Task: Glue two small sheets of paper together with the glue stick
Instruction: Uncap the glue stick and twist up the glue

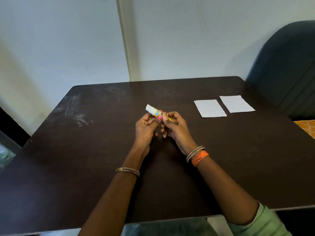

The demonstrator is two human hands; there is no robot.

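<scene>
A glue stick (154, 111) with a white cap and a yellow and blue label is held above the middle of the dark table (95, 150), its cap pointing up and to the left. My left hand (146, 128) grips its body with thumb and fingers. My right hand (175, 126) pinches the lower end of the same stick. Two small white sheets of paper lie flat side by side at the far right of the table: the nearer left sheet (210, 108) and the right sheet (237, 103). They are apart from each other and from my hands.
A dark padded chair (286, 68) stands beyond the table's far right corner. An orange patterned cloth (306, 126) shows at the right edge. A pale wall backs the table. White smears (76, 111) mark the table's left side.
</scene>
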